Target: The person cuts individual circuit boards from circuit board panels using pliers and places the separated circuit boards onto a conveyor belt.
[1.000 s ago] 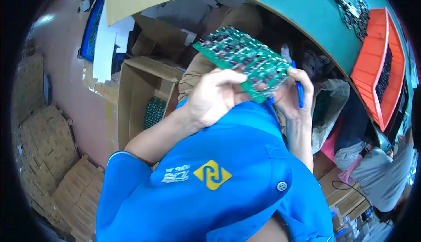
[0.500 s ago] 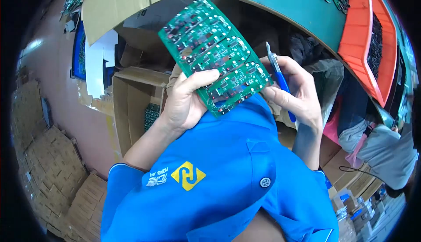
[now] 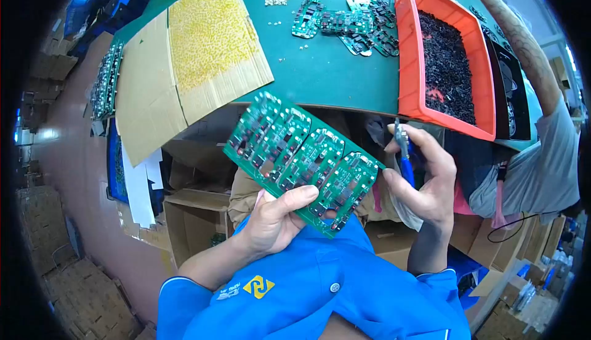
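From here I see the left hand [image 3: 275,222] pinching the green circuit board panel [image 3: 305,166] by its near edge, above the lap, while the half-curled right hand [image 3: 426,177] holds the blue-handled tool [image 3: 404,152] just beside it, the red bin [image 3: 446,63] beyond on the table [image 3: 345,78].

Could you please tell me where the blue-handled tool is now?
In the head view, the blue-handled tool is in the right hand, right of the green circuit board.
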A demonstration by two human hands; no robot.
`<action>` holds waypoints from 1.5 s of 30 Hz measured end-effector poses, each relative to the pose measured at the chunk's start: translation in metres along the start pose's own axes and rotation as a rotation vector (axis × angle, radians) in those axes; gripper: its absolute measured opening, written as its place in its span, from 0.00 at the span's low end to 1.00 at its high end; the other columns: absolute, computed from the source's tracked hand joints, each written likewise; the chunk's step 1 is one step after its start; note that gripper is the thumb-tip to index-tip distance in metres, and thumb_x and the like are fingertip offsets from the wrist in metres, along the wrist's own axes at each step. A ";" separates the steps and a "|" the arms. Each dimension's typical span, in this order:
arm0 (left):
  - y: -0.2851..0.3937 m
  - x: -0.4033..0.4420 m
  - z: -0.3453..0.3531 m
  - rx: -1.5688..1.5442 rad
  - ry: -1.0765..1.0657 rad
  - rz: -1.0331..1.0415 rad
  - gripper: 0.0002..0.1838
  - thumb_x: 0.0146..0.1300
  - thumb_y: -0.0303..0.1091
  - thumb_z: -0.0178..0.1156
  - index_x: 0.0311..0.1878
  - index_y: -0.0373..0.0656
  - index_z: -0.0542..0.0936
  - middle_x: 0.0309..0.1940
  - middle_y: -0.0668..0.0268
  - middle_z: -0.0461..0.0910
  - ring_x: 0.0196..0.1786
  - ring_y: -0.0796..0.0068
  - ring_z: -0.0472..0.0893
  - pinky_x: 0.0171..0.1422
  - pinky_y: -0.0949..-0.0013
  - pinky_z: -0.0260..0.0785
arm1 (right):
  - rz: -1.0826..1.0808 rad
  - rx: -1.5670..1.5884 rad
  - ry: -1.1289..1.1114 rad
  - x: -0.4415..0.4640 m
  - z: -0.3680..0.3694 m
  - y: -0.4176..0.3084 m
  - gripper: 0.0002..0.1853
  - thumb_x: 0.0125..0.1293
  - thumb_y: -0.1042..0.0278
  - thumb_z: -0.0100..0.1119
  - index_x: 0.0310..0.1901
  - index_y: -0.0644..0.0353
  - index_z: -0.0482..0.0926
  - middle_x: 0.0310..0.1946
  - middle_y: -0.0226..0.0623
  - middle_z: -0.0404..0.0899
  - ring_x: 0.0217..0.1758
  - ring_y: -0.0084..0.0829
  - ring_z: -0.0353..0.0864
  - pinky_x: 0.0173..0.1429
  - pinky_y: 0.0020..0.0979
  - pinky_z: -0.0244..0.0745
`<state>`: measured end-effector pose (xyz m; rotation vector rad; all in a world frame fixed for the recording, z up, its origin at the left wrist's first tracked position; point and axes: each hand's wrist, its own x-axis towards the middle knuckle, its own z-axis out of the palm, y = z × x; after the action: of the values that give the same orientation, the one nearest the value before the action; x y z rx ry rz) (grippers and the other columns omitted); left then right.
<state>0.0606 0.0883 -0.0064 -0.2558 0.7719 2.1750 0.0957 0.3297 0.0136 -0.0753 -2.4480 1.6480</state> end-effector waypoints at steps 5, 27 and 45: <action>0.039 0.011 0.007 0.387 0.077 0.402 0.31 0.61 0.19 0.56 0.70 0.40 0.67 0.60 0.55 0.80 0.54 0.59 0.85 0.60 0.57 0.80 | -0.069 -0.004 -0.036 0.017 0.005 -0.008 0.27 0.52 0.74 0.67 0.57 0.63 0.79 0.39 0.36 0.82 0.35 0.28 0.79 0.41 0.26 0.73; 0.100 0.093 -0.042 0.738 0.253 0.828 0.20 0.64 0.15 0.62 0.59 0.39 0.80 0.54 0.63 0.85 0.49 0.75 0.85 0.54 0.74 0.79 | -0.148 -0.385 -0.098 0.133 0.076 0.019 0.24 0.52 0.71 0.66 0.55 0.63 0.80 0.41 0.39 0.83 0.36 0.34 0.80 0.41 0.30 0.75; 0.109 0.095 -0.038 0.945 0.230 1.005 0.17 0.65 0.16 0.63 0.56 0.37 0.83 0.51 0.63 0.86 0.47 0.75 0.86 0.51 0.74 0.79 | -0.193 -0.551 -0.095 0.146 0.092 0.011 0.24 0.52 0.71 0.65 0.53 0.63 0.79 0.40 0.40 0.82 0.37 0.36 0.82 0.44 0.33 0.77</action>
<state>-0.0856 0.0706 -0.0276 0.4838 2.3064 2.3143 -0.0651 0.2713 -0.0113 0.1618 -2.8035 0.8873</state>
